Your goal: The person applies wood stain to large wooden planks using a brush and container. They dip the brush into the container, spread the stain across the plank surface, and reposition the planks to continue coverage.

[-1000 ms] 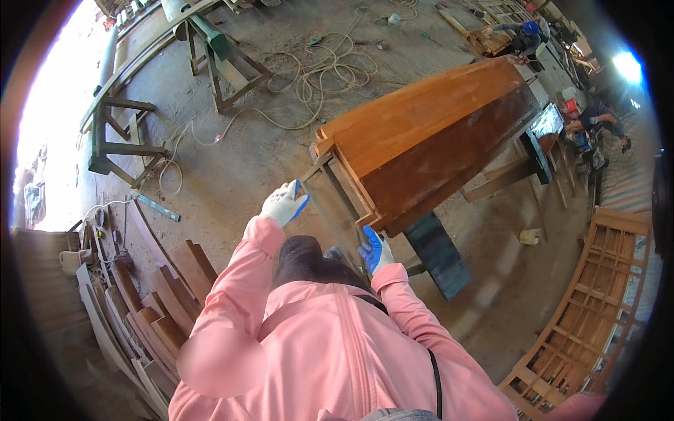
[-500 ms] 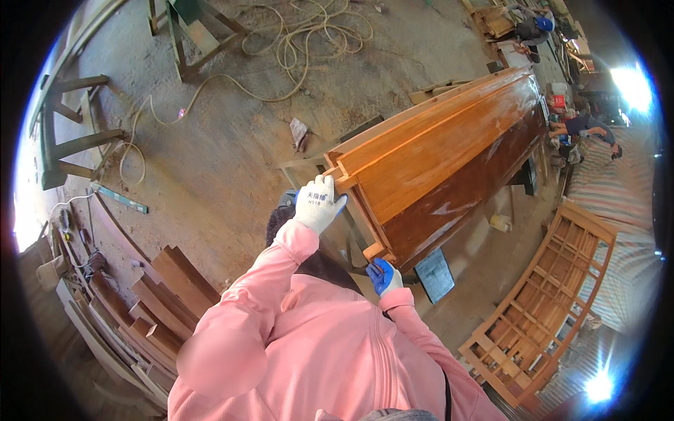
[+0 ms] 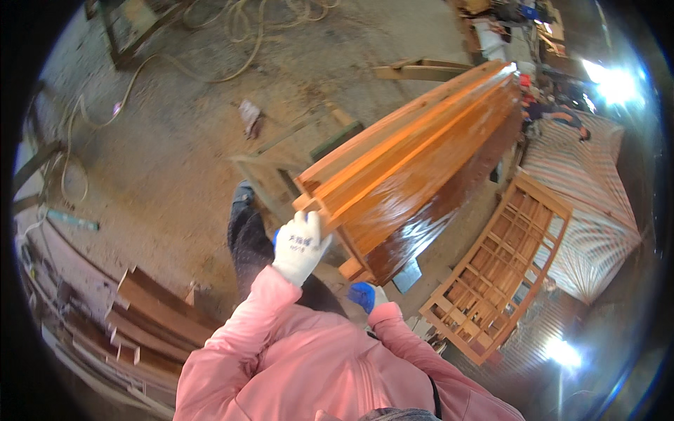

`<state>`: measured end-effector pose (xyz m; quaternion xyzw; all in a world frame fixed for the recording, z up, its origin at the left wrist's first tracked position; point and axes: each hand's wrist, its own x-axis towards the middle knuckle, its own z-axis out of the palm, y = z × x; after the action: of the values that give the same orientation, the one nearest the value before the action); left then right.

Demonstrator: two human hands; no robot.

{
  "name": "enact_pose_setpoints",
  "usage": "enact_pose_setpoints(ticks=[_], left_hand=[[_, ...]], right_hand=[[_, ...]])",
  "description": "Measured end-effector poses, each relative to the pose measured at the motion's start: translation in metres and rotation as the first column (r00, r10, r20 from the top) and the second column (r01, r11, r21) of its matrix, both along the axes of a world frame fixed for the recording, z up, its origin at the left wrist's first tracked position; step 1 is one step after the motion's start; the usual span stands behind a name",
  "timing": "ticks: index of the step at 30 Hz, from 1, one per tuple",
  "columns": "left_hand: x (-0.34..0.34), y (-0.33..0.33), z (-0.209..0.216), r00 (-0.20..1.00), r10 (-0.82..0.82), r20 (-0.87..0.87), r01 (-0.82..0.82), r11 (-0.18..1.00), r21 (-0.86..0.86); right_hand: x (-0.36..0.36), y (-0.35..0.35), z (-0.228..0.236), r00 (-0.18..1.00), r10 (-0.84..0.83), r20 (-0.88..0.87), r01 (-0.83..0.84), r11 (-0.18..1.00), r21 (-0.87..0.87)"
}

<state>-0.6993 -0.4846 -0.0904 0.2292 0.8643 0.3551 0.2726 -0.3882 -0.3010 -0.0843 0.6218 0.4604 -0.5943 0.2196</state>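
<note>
A long varnished wooden panel stretches from just in front of me to the far right. Its face is orange-brown, with a darker, glossy strip along the right side. Two short wooden tenons jut from its near end. My left hand, in a white glove with blue on the palm side, is closed around the upper-left tenon. My right hand, blue palm side showing, is just below the lower tenon and looks apart from it. Its fingers are blurred.
A wooden sawhorse stands by the panel's near left end. Stacked boards lie at lower left. A wooden lattice frame is at right, near a striped sheet. A hose crosses the floor; a person is at far right.
My view has shifted, and the panel has tilted so that more of its left edge shows. My left hand keeps its grip. My right hand has drawn away from the lower tenon.
</note>
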Motion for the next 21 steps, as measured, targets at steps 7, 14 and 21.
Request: enact_pose_setpoints(ticks=[7, 14, 21], left_hand=[[-0.019, 0.008, 0.013, 0.973, -0.216, 0.086, 0.228, 0.957, -0.179], [-0.020, 0.015, 0.011, 0.941, -0.327, 0.081, 0.336, 0.891, -0.305], [-0.032, 0.021, 0.011, 0.885, -0.462, 0.052, 0.446, 0.812, -0.375]], right_hand=[[-0.022, -0.009, 0.006, 0.935, -0.134, 0.329, 0.106, 0.989, 0.102], [-0.002, -0.003, -0.005, 0.961, 0.166, 0.220, -0.194, 0.975, 0.111], [0.003, -0.010, -0.020, 0.975, 0.168, 0.145, -0.196, 0.959, 0.205]])
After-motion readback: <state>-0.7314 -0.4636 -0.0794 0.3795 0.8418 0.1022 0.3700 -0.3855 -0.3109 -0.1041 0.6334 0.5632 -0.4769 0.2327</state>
